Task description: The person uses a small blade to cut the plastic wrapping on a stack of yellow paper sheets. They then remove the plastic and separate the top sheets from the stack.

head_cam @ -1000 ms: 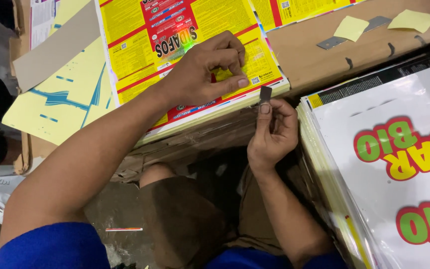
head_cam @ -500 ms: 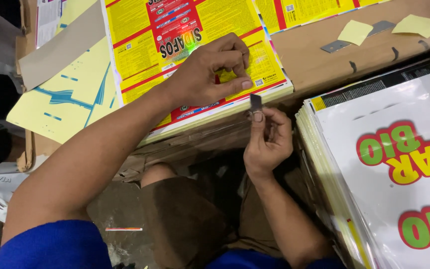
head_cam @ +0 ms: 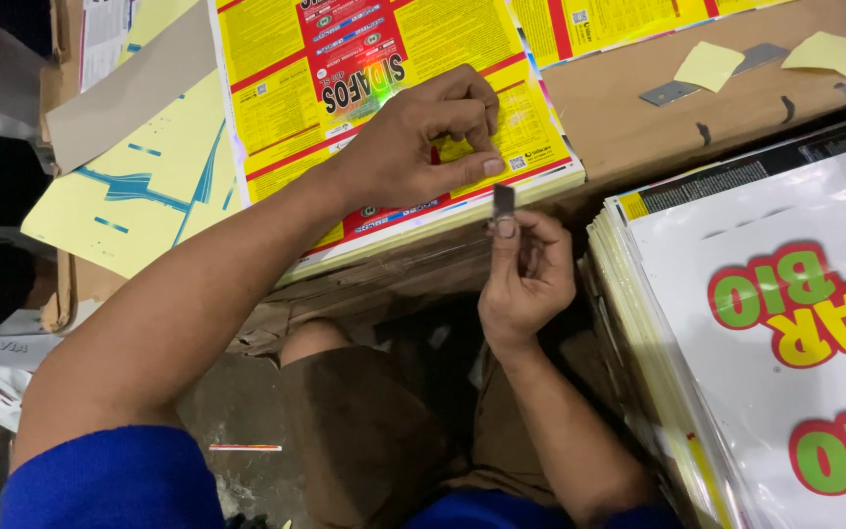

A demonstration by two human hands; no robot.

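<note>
My left hand (head_cam: pixel 423 137) rests on a stack of yellow and red printed sheets (head_cam: pixel 276 98), with its fingertips pinched together on the top sheet near the stack's front right corner. Just below that corner, my right hand (head_cam: pixel 526 279) pinches a small grey metal blade (head_cam: pixel 503 200) between thumb and forefinger. The blade stands upright, its top close under my left thumb and against the stack's front edge.
Two flat metal blades (head_cam: pixel 673 93) and yellow paper scraps (head_cam: pixel 709 65) lie on a brown cardboard surface (head_cam: pixel 619 127) at the back right. A pile of glossy white printed sheets (head_cam: pixel 766 392) fills the right side. Yellow sheets with blue marks (head_cam: pixel 129 196) and a grey card strip (head_cam: pixel 129 93) lie at the left.
My right hand has carried the blade a little left and up, closer to my left thumb. My left hand has kept its pinch on the top sheet.
</note>
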